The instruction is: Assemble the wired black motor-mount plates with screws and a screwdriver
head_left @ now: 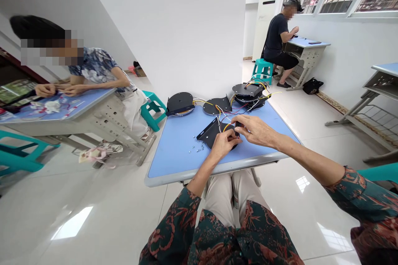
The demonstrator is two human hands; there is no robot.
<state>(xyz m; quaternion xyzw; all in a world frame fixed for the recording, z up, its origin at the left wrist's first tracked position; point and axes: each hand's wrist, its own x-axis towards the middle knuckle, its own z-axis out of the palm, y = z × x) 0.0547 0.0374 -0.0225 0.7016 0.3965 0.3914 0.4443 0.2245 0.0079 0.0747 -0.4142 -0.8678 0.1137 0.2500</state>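
Over the blue desk [174, 157], left hand [221, 144] and right hand [255, 130] pinching a black bracket [209, 133]

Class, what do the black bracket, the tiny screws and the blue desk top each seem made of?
The black bracket looks like matte-coated sheet metal, from its crisp bend and thin edge. The tiny screws look like steel, from their silvery glint. The blue desk top seems smooth laminate, with a soft sheen; the look leaves that open.
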